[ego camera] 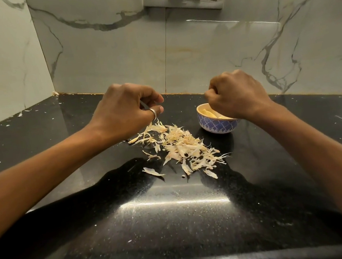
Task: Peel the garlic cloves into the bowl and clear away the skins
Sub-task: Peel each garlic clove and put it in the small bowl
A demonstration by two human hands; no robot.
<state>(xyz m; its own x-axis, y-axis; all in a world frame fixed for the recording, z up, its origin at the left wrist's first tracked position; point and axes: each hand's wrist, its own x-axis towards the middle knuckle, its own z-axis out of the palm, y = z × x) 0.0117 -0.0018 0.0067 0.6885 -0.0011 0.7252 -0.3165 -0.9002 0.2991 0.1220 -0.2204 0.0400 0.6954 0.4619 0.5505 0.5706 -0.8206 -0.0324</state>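
Papery garlic skins (185, 148) lie heaped on the black table (175, 223). They look featherlight and brittle, so they are better swept together and scooped than pinched singly. Just beyond, the blue-patterned bowl (217, 126) holds firm, probably slippery peeled cloves (210, 113). The left grip (122, 109) and right grip (235, 94) are both curled; I cannot tell whether either holds anything.

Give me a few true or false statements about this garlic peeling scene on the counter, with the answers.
1. The small blue-patterned ceramic bowl holds pale peeled garlic cloves. True.
2. The papery garlic skins are piled inside that bowl. False: they lie on the glossy black stone counter, beside the bowl.
3. The right hand is curled above the bowl. True.
4. The left hand wears no ring. False: a silver ring shows on one finger.
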